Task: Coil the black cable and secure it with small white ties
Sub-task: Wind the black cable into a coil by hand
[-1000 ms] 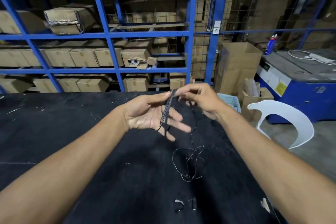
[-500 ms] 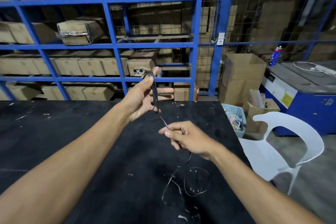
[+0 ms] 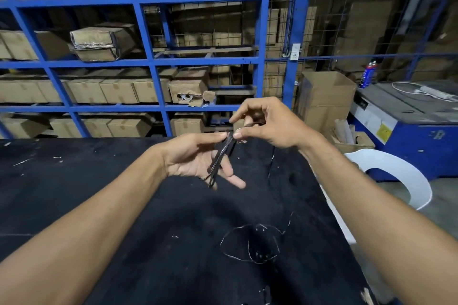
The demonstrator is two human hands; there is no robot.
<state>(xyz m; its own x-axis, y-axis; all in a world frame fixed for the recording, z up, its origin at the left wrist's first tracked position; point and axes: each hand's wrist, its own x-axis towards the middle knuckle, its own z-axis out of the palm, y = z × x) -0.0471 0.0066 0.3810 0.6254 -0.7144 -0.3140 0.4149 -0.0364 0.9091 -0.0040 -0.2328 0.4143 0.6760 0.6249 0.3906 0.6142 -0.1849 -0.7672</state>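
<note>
My left hand (image 3: pixel 195 158) holds a narrow flat bundle of coiled black cable (image 3: pixel 221 158) between thumb and fingers, palm up, above the black table (image 3: pixel 99 193). My right hand (image 3: pixel 267 124) pinches the cable at the bundle's top end, thumb touching the left thumb tip. From the right hand a free strand (image 3: pixel 271 163) drops to the table and ends in loose loops (image 3: pixel 250 242) near the front. Small white ties cannot be made out among the bits on the table.
Blue shelving (image 3: pixel 146 62) with cardboard boxes stands behind the table. A white plastic chair (image 3: pixel 396 176) is at the table's right edge, with open boxes (image 3: pixel 324 96) and a blue machine (image 3: pixel 409 131) beyond. White scraps (image 3: pixel 366 297) lie at the front edge.
My left hand came down from its raised position and turned palm up. My right hand rose from the table to meet the bundle's top, drawing more cable up.
</note>
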